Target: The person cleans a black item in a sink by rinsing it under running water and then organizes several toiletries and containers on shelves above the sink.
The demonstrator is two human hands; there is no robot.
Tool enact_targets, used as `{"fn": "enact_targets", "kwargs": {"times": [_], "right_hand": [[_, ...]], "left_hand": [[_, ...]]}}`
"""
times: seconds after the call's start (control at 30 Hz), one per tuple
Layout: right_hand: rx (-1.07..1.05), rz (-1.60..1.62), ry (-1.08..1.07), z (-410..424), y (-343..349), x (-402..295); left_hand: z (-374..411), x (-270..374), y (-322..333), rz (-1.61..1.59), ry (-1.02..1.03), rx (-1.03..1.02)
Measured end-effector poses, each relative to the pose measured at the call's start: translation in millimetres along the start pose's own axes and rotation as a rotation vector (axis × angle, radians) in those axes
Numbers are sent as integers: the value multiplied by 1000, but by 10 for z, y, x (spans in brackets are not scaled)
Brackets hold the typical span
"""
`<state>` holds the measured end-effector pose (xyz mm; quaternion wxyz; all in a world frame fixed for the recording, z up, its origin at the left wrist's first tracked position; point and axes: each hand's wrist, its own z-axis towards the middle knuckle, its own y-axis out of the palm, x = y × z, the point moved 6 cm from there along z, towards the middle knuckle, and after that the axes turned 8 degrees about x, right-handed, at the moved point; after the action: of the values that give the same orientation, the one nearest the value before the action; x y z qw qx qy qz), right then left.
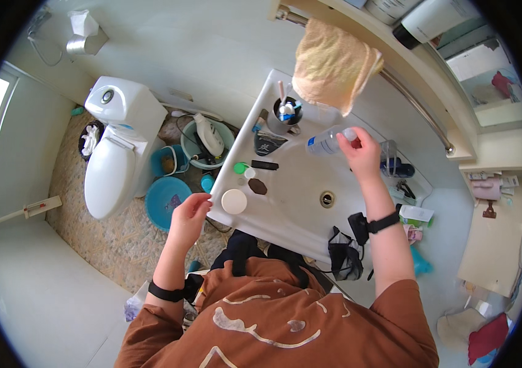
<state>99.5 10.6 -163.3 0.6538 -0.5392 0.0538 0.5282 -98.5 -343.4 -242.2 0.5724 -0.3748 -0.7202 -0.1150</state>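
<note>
My right hand grips the cap end of a clear plastic bottle over the back of the white sink. Close to the sink's left edge is my left hand, its fingers bent and nothing seen in them. Near it on the rim stands a round white lid or jar. Beyond that lie a dark brown flat piece, a green cap, a black bar-shaped object and a black packet. A dark mug holds toothbrushes and tubes.
A yellow towel hangs from a metal rail above the sink. A black mesh pouch drapes over the front rim. Dark blue bottles stand at the right. On the floor at left are a blue basin, buckets and a toilet.
</note>
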Motion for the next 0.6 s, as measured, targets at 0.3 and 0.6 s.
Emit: {"fn": "enact_targets", "kwargs": {"times": [0.3, 0.6], "right_hand": [[-299, 468, -41, 69, -1299, -1071], [-180, 737, 77, -36, -1561, -1400]], "left_hand": [[-283, 1366, 1474, -566, 64, -696], [-474, 1756, 1824, -835, 231, -648]]}}
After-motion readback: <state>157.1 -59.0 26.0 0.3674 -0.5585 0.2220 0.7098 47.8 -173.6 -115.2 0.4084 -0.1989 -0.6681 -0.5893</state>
